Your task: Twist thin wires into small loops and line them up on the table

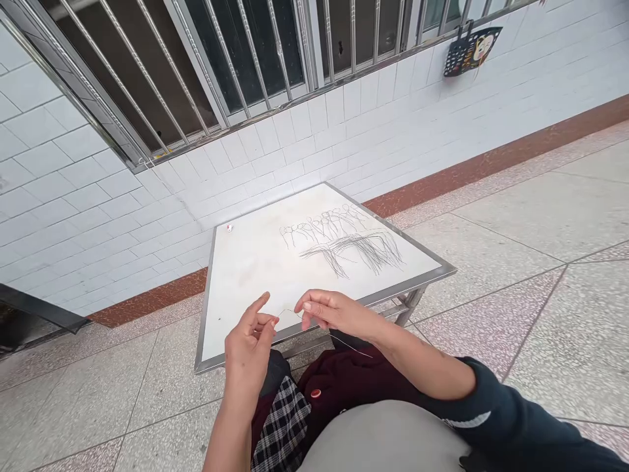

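Observation:
A thin wire point(287, 311) runs between my two hands over the front edge of the white table point(255, 255). My left hand point(248, 337) pinches one end between thumb and fingertip. Closed on the same wire with thumb and fingers is my right hand point(337, 311); a long tail trails from it toward my lap. The span between the hands looks bent. Beyond them on the tabletop lies a row of several wires bent into looped shapes point(322, 226). Nearer to me, a loose bunch of long thin wires point(363, 250) is spread out.
A tiny white and red object point(229, 228) rests at the table's far left corner. The metal-edged table stands against a white tiled wall point(246, 170) below barred windows point(246, 52). A dark patterned bag point(472, 51) hangs from the bars on the right. Speckled floor point(491, 242) surrounds the table.

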### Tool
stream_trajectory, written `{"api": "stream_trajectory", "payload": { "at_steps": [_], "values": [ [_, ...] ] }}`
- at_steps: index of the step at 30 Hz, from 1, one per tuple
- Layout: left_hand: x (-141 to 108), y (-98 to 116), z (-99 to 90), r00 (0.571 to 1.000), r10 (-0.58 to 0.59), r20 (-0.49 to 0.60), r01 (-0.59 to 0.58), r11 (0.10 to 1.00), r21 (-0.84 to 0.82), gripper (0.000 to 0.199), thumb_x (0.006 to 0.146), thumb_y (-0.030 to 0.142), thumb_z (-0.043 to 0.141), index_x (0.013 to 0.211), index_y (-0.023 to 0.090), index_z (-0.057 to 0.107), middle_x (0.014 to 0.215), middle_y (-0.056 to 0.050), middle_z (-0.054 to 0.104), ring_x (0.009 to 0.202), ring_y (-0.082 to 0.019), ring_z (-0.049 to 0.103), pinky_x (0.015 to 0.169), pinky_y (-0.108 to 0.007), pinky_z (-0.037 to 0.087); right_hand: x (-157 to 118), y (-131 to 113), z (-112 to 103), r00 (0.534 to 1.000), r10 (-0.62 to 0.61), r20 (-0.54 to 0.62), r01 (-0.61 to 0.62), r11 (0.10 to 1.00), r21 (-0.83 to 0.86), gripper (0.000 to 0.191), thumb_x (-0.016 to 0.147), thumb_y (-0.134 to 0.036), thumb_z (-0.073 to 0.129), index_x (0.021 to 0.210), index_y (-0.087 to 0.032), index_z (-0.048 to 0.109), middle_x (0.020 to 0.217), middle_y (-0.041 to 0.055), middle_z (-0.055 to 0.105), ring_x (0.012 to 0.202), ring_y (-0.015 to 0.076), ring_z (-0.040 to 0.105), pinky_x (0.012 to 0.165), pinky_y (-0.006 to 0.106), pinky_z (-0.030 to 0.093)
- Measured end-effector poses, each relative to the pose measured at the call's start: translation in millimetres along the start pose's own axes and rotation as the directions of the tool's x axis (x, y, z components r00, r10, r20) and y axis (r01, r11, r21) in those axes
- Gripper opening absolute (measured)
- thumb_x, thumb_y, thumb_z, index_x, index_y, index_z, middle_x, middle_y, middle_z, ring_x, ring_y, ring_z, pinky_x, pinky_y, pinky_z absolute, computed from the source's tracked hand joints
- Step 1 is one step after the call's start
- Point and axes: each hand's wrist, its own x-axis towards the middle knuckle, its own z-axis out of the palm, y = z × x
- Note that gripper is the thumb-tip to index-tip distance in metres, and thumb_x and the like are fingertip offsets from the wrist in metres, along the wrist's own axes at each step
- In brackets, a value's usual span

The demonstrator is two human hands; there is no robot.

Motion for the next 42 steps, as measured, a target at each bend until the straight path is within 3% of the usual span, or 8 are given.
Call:
{"api": "stream_trajectory", "payload": {
  "at_steps": [4, 9, 15, 19, 24, 30, 33, 42],
  "values": [
    [1, 1, -1.6, 1.0, 0.011, 0.0, -0.011, 0.998, 0.057, 0.048, 0.08, 0.036, 0.057, 0.127, 0.026, 0.055, 0.082, 0.0, 0.067, 0.068, -0.015, 0.059, 0.07, -0.03, 0.048, 2, 2, 5, 0.999, 0.03, -0.022, -0.03, 0.999, -0.017, 0.023, 0.085, -0.038, 0.058, 0.094, -0.017, 0.06, 0.068, -0.0011, 0.063, 0.056, 0.0085, 0.044, 0.055, 0.021, 0.033],
    [1, 3, 3.7, 0.996, 0.044, 0.077, -0.053, 0.992, 0.116, 0.046, 0.082, 0.033, 0.056, 0.127, 0.028, 0.054, 0.089, 0.0, 0.07, 0.074, -0.014, 0.061, 0.075, -0.028, 0.047, -1, 3, 13, 0.999, -0.004, -0.036, 0.0, 0.995, -0.103, 0.015, 0.086, -0.029, 0.054, 0.093, -0.017, 0.061, 0.065, -0.0027, 0.06, 0.06, 0.0097, 0.049, 0.059, 0.021, 0.034],
    [-1, 1, 13.8, 0.999, 0.039, 0.036, -0.04, 0.998, 0.05, 0.045, 0.083, 0.032, 0.055, 0.128, 0.029, 0.053, 0.083, 0.002, 0.068, 0.073, -0.013, 0.06, 0.074, -0.026, 0.046, -5, 5, 21, 0.994, -0.05, -0.093, 0.017, 0.945, -0.327, 0.011, 0.087, -0.028, 0.054, 0.093, -0.021, 0.061, 0.065, -0.0051, 0.059, 0.058, 0.009, 0.049, 0.058, 0.021, 0.035],
    [-1, 0, 16.4, 0.999, 0.033, 0.021, -0.034, 0.999, 0.037, 0.045, 0.083, 0.029, 0.055, 0.128, 0.031, 0.052, 0.083, 0.003, 0.065, 0.071, -0.012, 0.058, 0.071, -0.025, 0.046, -4, 9, 26, 0.966, -0.214, -0.141, 0.091, 0.8, -0.593, 0.007, 0.087, -0.025, 0.056, 0.089, -0.022, 0.062, 0.069, -0.0034, 0.061, 0.064, 0.0106, 0.052, 0.06, 0.021, 0.036],
    [-1, 0, 17.9, 1.0, 0.03, 0.001, -0.03, 1.0, -0.01, 0.049, 0.083, 0.026, 0.056, 0.131, 0.029, 0.049, 0.082, 0.002, 0.064, 0.075, -0.012, 0.057, 0.073, -0.024, 0.046, -2, 19, 31, 0.871, -0.486, -0.068, 0.221, 0.512, -0.83, 0.011, 0.09, -0.019, 0.052, 0.092, -0.02, 0.063, 0.076, 0.0012, 0.065, 0.073, 0.0137, 0.055, 0.064, 0.023, 0.038],
    [1, -4, 18.2, 1.0, 0.0, -0.003, 0.0, 1.0, -0.022, 0.048, 0.082, 0.026, 0.056, 0.129, 0.028, 0.051, 0.081, 0.002, 0.064, 0.074, -0.013, 0.058, 0.073, -0.026, 0.046, -2, 25, 37, 0.854, -0.52, 0.005, 0.197, 0.314, -0.929, 0.019, 0.093, -0.015, 0.044, 0.085, -0.019, 0.061, 0.065, 0.0015, 0.06, 0.066, 0.0149, 0.05, 0.056, 0.025, 0.033],
    [3, -6, 17.4, 1.0, -0.021, -0.007, 0.021, 0.997, -0.07, 0.049, 0.081, 0.028, 0.057, 0.13, 0.025, 0.05, 0.08, 0.001, 0.064, 0.072, -0.014, 0.059, 0.073, -0.027, 0.046, -1, 25, 39, 0.868, -0.496, -0.011, 0.172, 0.323, -0.931, 0.016, 0.093, -0.019, 0.046, 0.09, -0.02, 0.061, 0.07, 0.0026, 0.063, 0.07, 0.016, 0.053, 0.056, 0.026, 0.034],
    [0, -3, 19.4, 0.999, -0.023, -0.031, 0.019, 0.993, -0.117, 0.051, 0.081, 0.029, 0.058, 0.13, 0.025, 0.049, 0.081, 0.002, 0.063, 0.073, -0.012, 0.058, 0.076, -0.026, 0.046, 0, 22, 37, 0.912, -0.401, -0.09, 0.144, 0.518, -0.843, 0.011, 0.09, -0.017, 0.048, 0.09, -0.021, 0.059, 0.076, 0.0013, 0.063, 0.071, 0.0144, 0.054, 0.06, 0.025, 0.035]
  ]
}}
